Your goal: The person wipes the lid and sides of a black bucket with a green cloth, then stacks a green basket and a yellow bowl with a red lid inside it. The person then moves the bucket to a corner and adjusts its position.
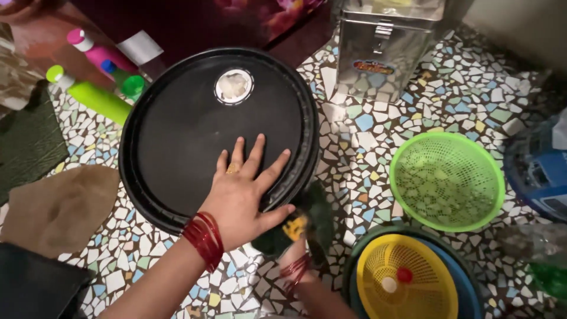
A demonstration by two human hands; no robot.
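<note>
- Left of the black lid [177, 124], against its lower left edge: a brown cloth [59, 207] spread flat on the mosaic floor [354, 153].
- Up and left of the lid: a lime-green bottle [88, 94] and a pink bottle [100, 53], both lying on their sides, the green one nearly touching the rim.
- At the centre: the big round black lid, lying flat, with a small round opening [234, 86] near its far edge showing something pale inside.
- On the lid's near right part: left hand [239, 198], opened flat, fingers spread, palm pressed to the surface, gripping nothing; red bangles at the wrist.
- Just off the lid's lower right rim: right hand [295, 248], mostly hidden behind a dark green cloth [307, 221] with a yellow patch, apparently clenched on it.
- Above and right of the lid: a shiny metal box [384, 47] with a latch.
- Right of the lid, well apart: a green mesh basket [447, 180]; below it a yellow mesh basket [407, 277] inside a blue tub [466, 289].
</note>
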